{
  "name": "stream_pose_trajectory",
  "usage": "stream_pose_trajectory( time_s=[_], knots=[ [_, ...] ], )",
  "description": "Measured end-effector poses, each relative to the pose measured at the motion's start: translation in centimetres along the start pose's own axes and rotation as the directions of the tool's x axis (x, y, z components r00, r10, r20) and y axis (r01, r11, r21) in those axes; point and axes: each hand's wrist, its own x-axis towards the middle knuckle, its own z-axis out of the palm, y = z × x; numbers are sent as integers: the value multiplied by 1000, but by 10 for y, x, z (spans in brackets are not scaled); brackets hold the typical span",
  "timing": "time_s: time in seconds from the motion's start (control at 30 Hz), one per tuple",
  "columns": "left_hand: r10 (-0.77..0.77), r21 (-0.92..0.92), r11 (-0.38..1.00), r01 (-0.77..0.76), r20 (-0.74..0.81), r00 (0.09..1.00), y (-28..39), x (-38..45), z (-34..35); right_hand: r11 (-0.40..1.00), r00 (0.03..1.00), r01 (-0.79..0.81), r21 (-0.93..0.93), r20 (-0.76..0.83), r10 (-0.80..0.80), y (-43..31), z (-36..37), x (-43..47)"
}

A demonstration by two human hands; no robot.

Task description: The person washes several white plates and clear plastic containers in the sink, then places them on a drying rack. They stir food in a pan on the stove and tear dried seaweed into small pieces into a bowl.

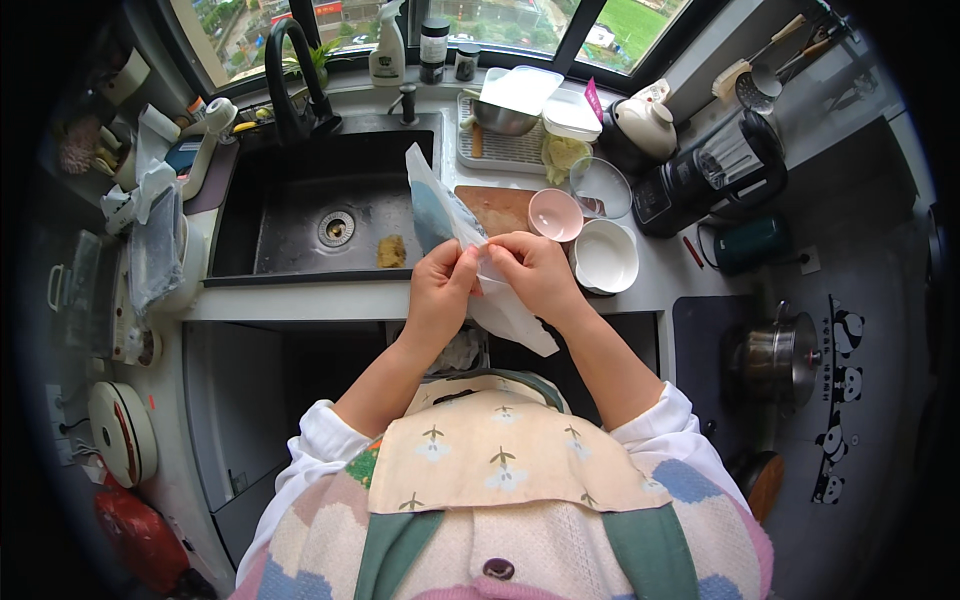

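Note:
Between my two hands is a white and blue plastic packet [437, 210], held up over the counter's front edge. My left hand [442, 281] pinches it between thumb and fingers. Right beside it, my right hand [534, 268] grips the same packet near its middle. A whitish end hangs down below my hands, and the bluish part points up toward the sink. Behind the packet lies a wooden cutting board [491, 208], partly covered. A pink bowl [556, 214] and a white bowl [604, 256] stand just beyond my right hand.
On the left is a black sink [300, 202] with a yellow sponge [391, 251] and a black faucet [289, 82]. A drying rack [502, 156], a glass bowl [600, 184] and a blender [709, 172] stand to the right. A steel pot [776, 358] is at far right.

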Motion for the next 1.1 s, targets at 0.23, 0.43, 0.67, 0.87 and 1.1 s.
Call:
stream_pose_trajectory(
  time_s=[0.23, 0.43, 0.67, 0.87, 1.1],
  knots=[
    [-145, 261, 958, 115, 97, 985, 49, -13, -22, 915, 983, 54, -401, -142, -120, 11, -50, 13],
    [192, 817, 559, -146, 43, 980, 82, -35, -44, 797, 903, -39, -603, -363, -230, 4, -69, 6],
    [258, 834, 521, -182, 49, 965, 83, -39, -39, 821, 937, -32, -571, -304, -174, 16, -63, -3],
    [176, 690, 703, -171, 65, 982, 65, -25, -20, 720, 918, 48, -692, -254, -305, 3, -51, 6],
    [216, 657, 718, -227, 99, 971, 57, -10, 1, 785, 968, 244, -569, 98, -230, -47, -18, -6]
  ],
)
